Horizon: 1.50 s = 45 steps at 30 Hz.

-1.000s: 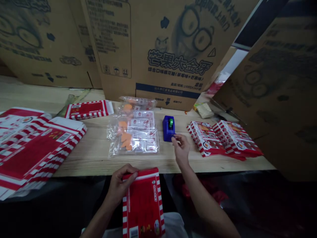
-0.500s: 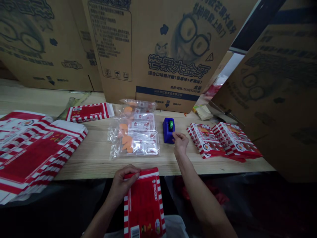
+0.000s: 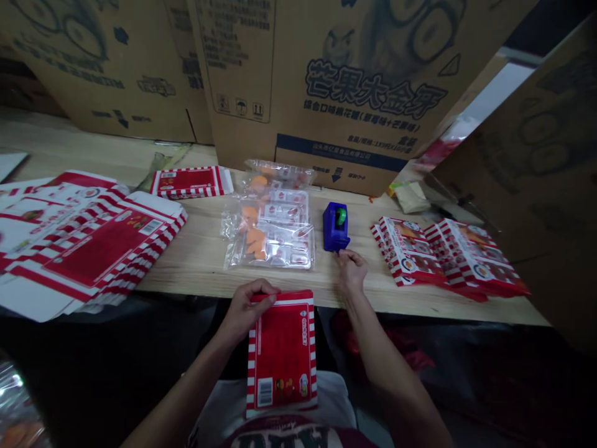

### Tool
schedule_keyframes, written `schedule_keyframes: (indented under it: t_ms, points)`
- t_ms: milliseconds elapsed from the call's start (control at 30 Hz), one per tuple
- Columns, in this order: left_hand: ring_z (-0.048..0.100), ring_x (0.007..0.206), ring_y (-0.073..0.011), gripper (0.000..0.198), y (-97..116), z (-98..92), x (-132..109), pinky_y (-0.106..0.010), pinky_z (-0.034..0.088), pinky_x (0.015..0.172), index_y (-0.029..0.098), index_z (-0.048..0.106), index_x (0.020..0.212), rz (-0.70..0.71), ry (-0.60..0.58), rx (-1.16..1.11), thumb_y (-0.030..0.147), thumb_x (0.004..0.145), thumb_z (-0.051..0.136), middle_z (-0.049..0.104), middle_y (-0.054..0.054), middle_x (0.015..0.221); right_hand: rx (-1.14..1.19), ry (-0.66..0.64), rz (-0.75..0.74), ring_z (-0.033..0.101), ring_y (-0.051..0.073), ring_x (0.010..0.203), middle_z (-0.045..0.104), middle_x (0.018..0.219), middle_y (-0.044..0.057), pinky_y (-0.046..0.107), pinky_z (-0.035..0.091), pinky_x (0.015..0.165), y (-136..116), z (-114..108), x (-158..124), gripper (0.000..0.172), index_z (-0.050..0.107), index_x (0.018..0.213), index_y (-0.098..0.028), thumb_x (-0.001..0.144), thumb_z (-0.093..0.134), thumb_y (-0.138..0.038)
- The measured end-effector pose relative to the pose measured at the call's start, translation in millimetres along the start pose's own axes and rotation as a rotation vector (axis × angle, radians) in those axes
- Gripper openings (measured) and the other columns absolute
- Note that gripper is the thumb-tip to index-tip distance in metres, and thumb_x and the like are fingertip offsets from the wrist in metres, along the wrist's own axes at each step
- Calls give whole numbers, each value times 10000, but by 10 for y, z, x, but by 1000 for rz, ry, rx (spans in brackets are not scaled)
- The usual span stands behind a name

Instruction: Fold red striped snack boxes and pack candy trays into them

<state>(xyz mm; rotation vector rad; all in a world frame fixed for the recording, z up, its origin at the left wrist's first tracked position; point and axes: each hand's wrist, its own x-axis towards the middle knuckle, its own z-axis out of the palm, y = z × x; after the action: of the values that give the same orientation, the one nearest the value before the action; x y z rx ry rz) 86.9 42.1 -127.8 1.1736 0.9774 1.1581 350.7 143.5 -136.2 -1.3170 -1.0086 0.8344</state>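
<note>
The tape dispenser (image 3: 331,238) has room rightward, a carton (image 3: 359,87) blocking behind.

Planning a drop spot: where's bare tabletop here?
Bare tabletop: between the carton stack and clear bags; far back left, between that stack and the cardboard box; a narrow gap between tape dispenser and striped boxes at right, the right hand at its near end. Crowded: under the carton stack and striped boxes.

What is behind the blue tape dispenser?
Behind the blue tape dispenser, a strip of wooden table shows, then a large cardboard box. The box hides whatever is beyond it.
</note>
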Motion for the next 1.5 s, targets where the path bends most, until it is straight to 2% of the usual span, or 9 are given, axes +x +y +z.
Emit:
schedule_keyframes:
  t_ms: [100, 300, 433, 767, 867, 1067, 1233, 1367, 1500]
  points:
    - [635, 860, -189, 113, 23, 24, -7, -297, 446, 825, 156, 646, 744, -18, -30, -25, 259, 785, 665, 688, -43, 845, 0, -153, 59, 528, 142, 656, 548, 678, 0, 346, 506, 708, -314, 15, -83, 304, 595, 609, -179, 622, 718, -457]
    - [619, 849, -187, 136, 111, 151, 23, -293, 443, 803, 147, 634, 739, -18, -84, -57, 273, 785, 654, 685, -51, 861, -428, -1507, -54, 560, 145, 733, 633, 740, 7, 278, 443, 745, -1217, 418, -59, 284, 675, 679, -153, 747, 685, -428]
    - [594, 790, -181, 160, 149, 221, 48, -300, 441, 777, 137, 645, 746, 0, -123, -62, 293, 783, 649, 658, -49, 800, -603, -1826, -163, 513, 117, 631, 588, 626, -34, 225, 387, 625, -1397, 742, -71, 233, 676, 657, -161, 740, 700, -377]
    - [555, 729, -162, 144, 171, 205, 13, -283, 428, 731, 157, 621, 717, 113, -95, 74, 275, 799, 627, 586, -21, 731, -1015, -1392, -486, 457, 130, 586, 543, 607, -20, 244, 283, 562, -1279, 654, -456, 250, 625, 715, -168, 642, 788, -343]
    - [549, 737, -160, 161, 223, 199, -28, -275, 417, 717, 159, 631, 731, 144, -118, 111, 291, 821, 613, 578, -22, 750, -809, -1346, -214, 499, 134, 610, 573, 655, -27, 232, 325, 565, -1163, 548, -440, 417, 613, 865, -165, 597, 816, -413]
    - [572, 795, -175, 129, 442, 229, -139, -291, 427, 760, 168, 647, 770, 222, -148, 139, 254, 843, 583, 598, -38, 800, -230, -1397, 648, 401, 60, 473, 512, 544, -71, 192, 276, 479, -895, 416, -418, 384, 560, 629, -150, 599, 787, -457]
    - [562, 745, -157, 228, 354, 249, -295, -252, 444, 702, 172, 601, 865, 46, 0, -9, 320, 736, 717, 603, -14, 813, -104, -1300, 853, 402, 52, 420, 528, 509, -73, 186, 271, 440, -818, 338, -492, 344, 579, 599, -145, 549, 822, -384]
    - [575, 681, -148, 318, 227, 278, -388, -249, 473, 649, 159, 590, 896, -172, -34, -199, 386, 727, 734, 637, -13, 779, -172, -1328, 649, 425, 69, 457, 553, 525, -46, 200, 319, 478, -945, 315, -401, 371, 633, 619, -142, 649, 748, -494]
    - [616, 722, -175, 312, 252, 386, -372, -271, 506, 673, 156, 615, 887, -161, -68, -134, 404, 736, 729, 676, -36, 811, -522, -1508, 19, 492, 104, 585, 626, 660, -12, 222, 364, 569, -1298, 344, -380, 384, 710, 781, -142, 728, 696, -522]
